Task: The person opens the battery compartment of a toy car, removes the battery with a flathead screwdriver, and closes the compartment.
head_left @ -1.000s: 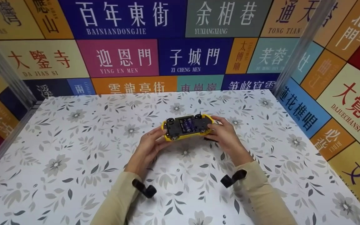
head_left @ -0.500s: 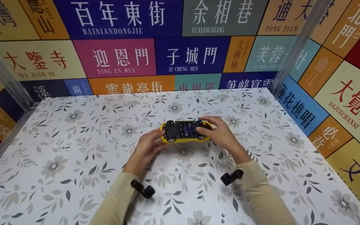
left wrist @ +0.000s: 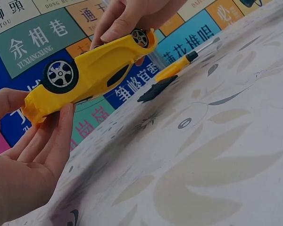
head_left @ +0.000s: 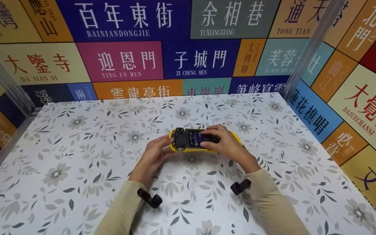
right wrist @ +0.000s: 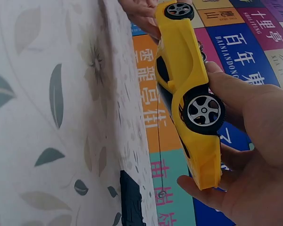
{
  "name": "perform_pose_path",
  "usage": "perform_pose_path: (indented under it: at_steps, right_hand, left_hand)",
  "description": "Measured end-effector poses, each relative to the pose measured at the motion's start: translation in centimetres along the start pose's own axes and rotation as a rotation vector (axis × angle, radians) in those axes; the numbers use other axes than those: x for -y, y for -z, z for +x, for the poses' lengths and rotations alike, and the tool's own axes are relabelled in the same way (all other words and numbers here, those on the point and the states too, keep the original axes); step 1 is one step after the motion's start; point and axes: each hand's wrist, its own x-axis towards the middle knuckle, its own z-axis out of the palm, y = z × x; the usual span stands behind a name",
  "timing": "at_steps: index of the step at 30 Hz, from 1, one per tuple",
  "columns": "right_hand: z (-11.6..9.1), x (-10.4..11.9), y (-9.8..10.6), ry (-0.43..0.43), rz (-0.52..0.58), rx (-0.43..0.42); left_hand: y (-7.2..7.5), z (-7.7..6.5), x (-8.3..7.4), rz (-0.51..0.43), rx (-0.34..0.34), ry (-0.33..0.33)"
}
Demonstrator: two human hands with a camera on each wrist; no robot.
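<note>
A yellow toy car (head_left: 182,138) is held upside down above the table, its black underside facing up. Purple cylinders, apparently batteries, sit in an uncovered compartment (head_left: 194,138) in the middle of it. My left hand (head_left: 155,148) grips the car's left end, thumb on one face and fingers on the other. My right hand (head_left: 227,143) reaches over the right part, thumb and forefinger at the compartment; whether they touch a cylinder I cannot tell. In the right wrist view, other fingers curl by the car's end. A yellow-handled screwdriver (left wrist: 174,69) lies on the table.
A flat black piece (left wrist: 156,89) lies beside the screwdriver. The table (head_left: 86,156) has a floral covering. Walls with coloured sign panels (head_left: 122,60) stand at the back and sides. A black strap camera sits on each sleeve.
My right hand has moved left from the car's right end onto its underside by the compartment. The car has levelled out and dropped slightly. My left hand keeps its hold.
</note>
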Motion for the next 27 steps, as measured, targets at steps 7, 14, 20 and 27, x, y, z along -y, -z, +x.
perform_pose_path:
  at_steps: [7, 14, 20, 27]
  right_hand:
    - [-0.2, -0.1, -0.4, 0.059, -0.118, 0.014]
    - [-0.4, 0.6, -1.3, 0.090, -0.267, -0.013]
    - [-0.3, 0.8, -2.4, 0.136, -0.293, -0.128]
    - [-0.2, 0.7, -3.5, 0.177, -0.315, -0.239]
  left_hand:
    - [0.2, 0.0, 0.1, 0.004, 0.009, -0.001]
    - [0.2, 0.0, 0.0, 0.000, 0.001, -0.009]
    - [0.1, 0.2, -0.1, 0.013, -0.029, -0.010]
    - [0.1, 0.3, -0.2, 0.036, -0.062, 0.003]
